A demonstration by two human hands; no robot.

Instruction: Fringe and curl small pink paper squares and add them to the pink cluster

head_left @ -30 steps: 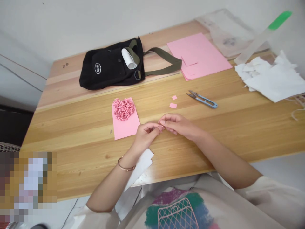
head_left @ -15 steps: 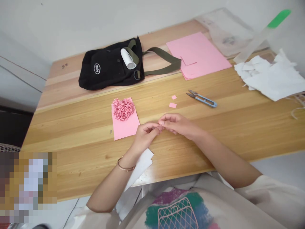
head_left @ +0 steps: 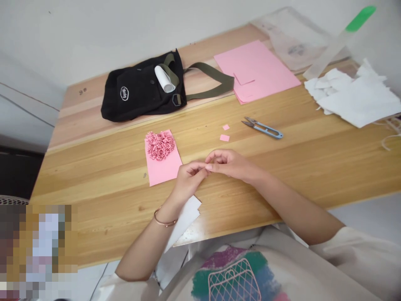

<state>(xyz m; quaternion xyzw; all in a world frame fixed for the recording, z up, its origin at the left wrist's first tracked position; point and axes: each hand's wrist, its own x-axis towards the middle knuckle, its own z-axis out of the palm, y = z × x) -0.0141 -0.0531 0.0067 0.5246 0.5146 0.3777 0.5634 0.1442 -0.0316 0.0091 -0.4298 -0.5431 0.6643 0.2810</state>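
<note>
My left hand (head_left: 190,177) and my right hand (head_left: 230,164) meet above the table, fingertips pinched together. Whatever lies between the fingers is too small or too hidden to name. Left of my hands, a pile of small pink curled pieces (head_left: 159,145) rests on a pink paper sheet (head_left: 163,172). Two little pink paper pieces, a larger one (head_left: 224,137) and a smaller one (head_left: 226,127), lie just beyond my right hand. Blue-handled thread snips (head_left: 263,127) lie farther right, blades pointing left. White paper (head_left: 184,219) sticks out under my left wrist.
A black bag (head_left: 140,88) with a white roll (head_left: 164,79) on it lies at the back left. Large pink sheets (head_left: 269,67) are at the back, near a clear plastic bag (head_left: 291,33). Crumpled white paper (head_left: 357,100) and a green-tipped translucent strip (head_left: 360,19) are at right.
My fingertips have shifted slightly against each other, the right thumb moving over the left fingertips. The whole view has moved a little; objects on the table stay in place.
</note>
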